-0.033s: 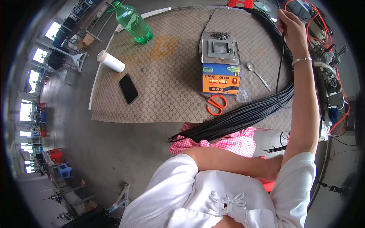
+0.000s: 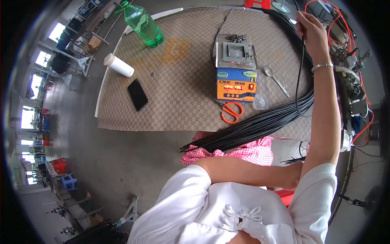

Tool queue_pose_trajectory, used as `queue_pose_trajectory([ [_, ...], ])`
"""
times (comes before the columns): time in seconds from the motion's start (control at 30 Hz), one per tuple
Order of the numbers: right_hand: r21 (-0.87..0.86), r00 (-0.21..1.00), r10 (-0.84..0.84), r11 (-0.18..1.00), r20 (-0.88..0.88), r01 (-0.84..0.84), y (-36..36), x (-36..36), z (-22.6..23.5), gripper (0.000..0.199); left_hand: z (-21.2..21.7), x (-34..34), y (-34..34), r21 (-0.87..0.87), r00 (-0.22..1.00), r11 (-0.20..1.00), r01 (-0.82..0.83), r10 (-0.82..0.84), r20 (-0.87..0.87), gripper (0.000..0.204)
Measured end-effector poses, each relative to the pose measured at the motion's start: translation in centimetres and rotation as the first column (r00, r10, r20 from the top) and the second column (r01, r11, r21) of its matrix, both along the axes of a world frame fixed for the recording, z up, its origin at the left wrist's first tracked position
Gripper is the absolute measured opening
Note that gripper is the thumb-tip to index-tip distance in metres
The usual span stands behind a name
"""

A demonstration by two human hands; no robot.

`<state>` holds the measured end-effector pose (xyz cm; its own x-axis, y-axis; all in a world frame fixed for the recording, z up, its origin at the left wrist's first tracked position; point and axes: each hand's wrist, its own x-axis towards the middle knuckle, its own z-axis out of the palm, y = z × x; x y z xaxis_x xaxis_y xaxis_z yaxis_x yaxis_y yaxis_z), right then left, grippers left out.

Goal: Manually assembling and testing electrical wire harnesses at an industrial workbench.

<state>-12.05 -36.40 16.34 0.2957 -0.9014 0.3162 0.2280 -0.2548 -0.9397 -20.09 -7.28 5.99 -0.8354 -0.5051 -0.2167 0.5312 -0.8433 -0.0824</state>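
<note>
My right hand [image 2: 312,30] is raised at the far right of the table, fingers closed round a thin black cable [image 2: 300,77]. From the hand the cable hangs down and curves beside a thick bundle of black cables [image 2: 260,122]. This bundle runs along the table's right side and over its near edge, its cut ends above a pink checked cloth [image 2: 248,153]. My left forearm crosses in front of my body. The left hand [image 2: 291,178] is beside my right elbow, its fingers hidden behind the right arm and sleeve.
On the patterned tabletop [image 2: 162,101] stand a blue-and-orange heating unit [image 2: 236,87] with a metal pot, orange-handled scissors [image 2: 232,113], a spoon [image 2: 276,81], a small clear dish [image 2: 260,102], a phone [image 2: 137,94], a white bottle [image 2: 118,65] and a green bottle [image 2: 143,25]. Machinery with red tubing [image 2: 348,32] lies right.
My left hand has shifted slightly beside my right elbow, and the red patch around it shows differently. My right hand and the cable stay nearly still.
</note>
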Motion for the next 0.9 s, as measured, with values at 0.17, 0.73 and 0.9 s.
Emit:
queue_pose_trajectory([
  [0.17, -0.006, 0.987, -0.052, 0.999, -0.152, 0.052, 0.4, -0.2, -1.1, 0.023, 0.8, 2.2, -1.1, -0.123, 0.941, 0.988, 0.099, -0.053, 0.333, 0.023],
  [0.73, -0.066, 0.981, 0.117, 0.989, -0.152, -0.129, 3.5, 2.0, -2.5, 0.017, 1.6, 2.2, -0.3, -0.167, 0.964, 0.986, -0.009, 0.053, 0.262, 0.009],
  [0.9, -0.041, 0.978, 0.107, 0.992, -0.177, -0.116, 5.2, 2.2, -1.7, 0.015, 0.8, 2.8, -1.6, -0.285, 0.882, 0.94, 0.188, -0.034, 0.47, 0.02],
])
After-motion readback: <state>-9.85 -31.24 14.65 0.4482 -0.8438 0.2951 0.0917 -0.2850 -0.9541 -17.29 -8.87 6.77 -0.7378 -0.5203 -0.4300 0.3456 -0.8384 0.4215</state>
